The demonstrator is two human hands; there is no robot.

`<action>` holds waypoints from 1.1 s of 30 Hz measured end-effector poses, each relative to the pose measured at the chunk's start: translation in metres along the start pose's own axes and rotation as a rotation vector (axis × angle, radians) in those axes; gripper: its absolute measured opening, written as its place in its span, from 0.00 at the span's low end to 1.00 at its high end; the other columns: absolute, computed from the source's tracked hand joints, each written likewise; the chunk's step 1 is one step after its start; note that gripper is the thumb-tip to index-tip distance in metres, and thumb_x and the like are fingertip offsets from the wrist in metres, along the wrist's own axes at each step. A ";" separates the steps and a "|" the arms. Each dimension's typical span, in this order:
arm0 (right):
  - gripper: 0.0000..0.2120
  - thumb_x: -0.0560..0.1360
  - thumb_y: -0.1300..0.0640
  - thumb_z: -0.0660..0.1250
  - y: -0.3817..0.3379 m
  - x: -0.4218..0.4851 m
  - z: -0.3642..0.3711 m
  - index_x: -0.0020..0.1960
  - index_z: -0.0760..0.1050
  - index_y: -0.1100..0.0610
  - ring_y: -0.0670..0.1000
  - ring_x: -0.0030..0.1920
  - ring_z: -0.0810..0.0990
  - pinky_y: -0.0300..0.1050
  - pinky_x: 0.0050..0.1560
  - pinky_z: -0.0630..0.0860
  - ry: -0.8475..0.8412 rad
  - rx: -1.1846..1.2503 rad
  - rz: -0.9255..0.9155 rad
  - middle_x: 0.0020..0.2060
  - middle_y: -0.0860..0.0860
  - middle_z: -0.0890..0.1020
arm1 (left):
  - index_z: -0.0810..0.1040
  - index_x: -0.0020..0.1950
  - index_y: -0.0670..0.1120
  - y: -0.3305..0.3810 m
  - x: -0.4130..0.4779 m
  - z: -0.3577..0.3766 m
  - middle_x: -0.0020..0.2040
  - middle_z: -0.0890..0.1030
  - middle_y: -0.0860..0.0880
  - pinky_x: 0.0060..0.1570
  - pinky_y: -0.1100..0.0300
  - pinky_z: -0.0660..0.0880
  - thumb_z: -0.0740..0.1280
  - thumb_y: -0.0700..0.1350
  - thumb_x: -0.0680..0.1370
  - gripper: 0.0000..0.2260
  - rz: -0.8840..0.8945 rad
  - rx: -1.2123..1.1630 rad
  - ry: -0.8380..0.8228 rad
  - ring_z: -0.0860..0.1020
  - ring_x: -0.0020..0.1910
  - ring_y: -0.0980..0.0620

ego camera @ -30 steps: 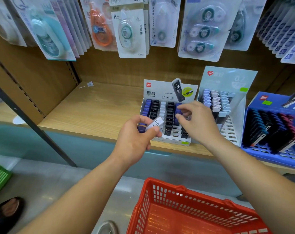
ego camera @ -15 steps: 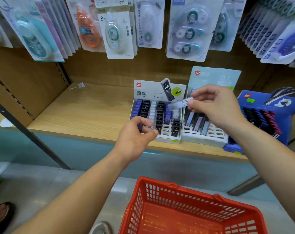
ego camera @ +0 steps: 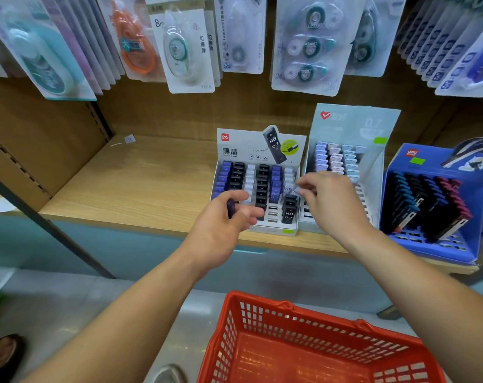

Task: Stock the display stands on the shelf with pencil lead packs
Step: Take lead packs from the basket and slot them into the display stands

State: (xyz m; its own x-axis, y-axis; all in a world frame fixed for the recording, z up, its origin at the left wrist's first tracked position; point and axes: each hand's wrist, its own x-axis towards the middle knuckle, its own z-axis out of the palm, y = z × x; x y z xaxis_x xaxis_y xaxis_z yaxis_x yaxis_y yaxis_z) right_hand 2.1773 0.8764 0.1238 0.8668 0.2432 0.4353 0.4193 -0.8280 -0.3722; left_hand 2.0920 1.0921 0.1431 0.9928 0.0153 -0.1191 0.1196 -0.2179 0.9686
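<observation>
Wooden shelf (ego camera: 140,186) mid-frame, three display stands on its right half, both my hands over them.

L hand (ego camera: 221,225) sits center frame at the front edge of the white stand (ego camera: 258,150), fingers curled round a dark lead pack (ego camera: 231,208) w/ thumb side up. R hand (ego camera: 331,203) is just right of it, fingertips pinching a small white pack (ego camera: 295,191) at the right edge of the white stand's rows; pack mostly hidden, can't tell if it's seated in a slot. White stand holds rows of blue, black & white packs; front slots bare. Pale stand (ego camera: 356,125) w/ pastel packs right beside it, blue stand (ego camera: 433,167) at right edge w/ dark packs. Red basket (ego camera: 303,341) at bottom of frame. Correction tape cards (ego camera: 185,48) hang across the top.
</observation>
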 end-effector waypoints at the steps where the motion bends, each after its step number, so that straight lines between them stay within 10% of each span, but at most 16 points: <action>1: 0.07 0.78 0.59 0.70 0.001 0.000 0.002 0.55 0.84 0.56 0.56 0.50 0.82 0.51 0.55 0.77 0.003 -0.015 -0.007 0.48 0.53 0.85 | 0.71 0.68 0.46 0.000 -0.001 -0.002 0.52 0.87 0.53 0.64 0.56 0.77 0.60 0.40 0.85 0.12 0.001 -0.020 -0.009 0.83 0.55 0.55; 19: 0.09 0.79 0.63 0.68 0.004 0.010 0.007 0.56 0.84 0.59 0.57 0.50 0.81 0.47 0.55 0.74 -0.049 -0.008 -0.045 0.49 0.55 0.82 | 0.73 0.60 0.48 0.001 -0.013 -0.016 0.48 0.86 0.51 0.39 0.57 0.77 0.57 0.41 0.86 0.07 -0.033 -0.036 -0.040 0.81 0.39 0.54; 33: 0.11 0.80 0.51 0.65 -0.010 0.007 0.001 0.56 0.83 0.53 0.52 0.52 0.79 0.48 0.57 0.75 -0.194 -0.001 -0.007 0.51 0.50 0.81 | 0.73 0.55 0.43 0.000 -0.009 -0.007 0.42 0.85 0.47 0.44 0.56 0.81 0.59 0.40 0.85 0.03 -0.074 -0.087 -0.144 0.82 0.39 0.51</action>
State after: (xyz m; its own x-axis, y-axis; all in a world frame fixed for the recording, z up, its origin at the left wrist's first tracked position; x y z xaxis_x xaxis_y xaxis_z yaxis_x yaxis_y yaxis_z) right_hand 2.1798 0.8870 0.1298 0.8998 0.3416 0.2716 0.4251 -0.8267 -0.3686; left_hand 2.0836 1.0984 0.1457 0.9700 -0.1135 -0.2149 0.1991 -0.1360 0.9705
